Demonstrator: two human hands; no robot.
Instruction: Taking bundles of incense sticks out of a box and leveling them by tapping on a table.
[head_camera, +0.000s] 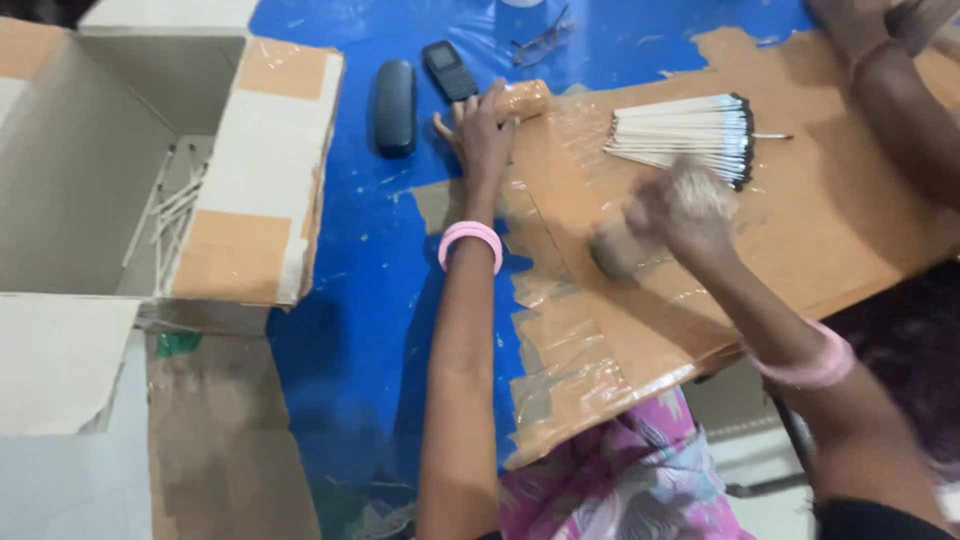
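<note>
My left hand (482, 128) lies flat with its fingers (470, 108) spread and released, pressing down the far corner of the taped cardboard board (800, 230) on the blue worktop (370, 260), with a tan tape roll (522, 100) touching my fingertips. My right hand (680, 205) is blurred over the board's middle, so I cannot tell whether it is clenched on something. Just beyond it lies a bundle of pale, dark-tipped sticks (685, 130); a dark case (395, 105) and small phone (449, 69) lie left of my left fingers.
</note>
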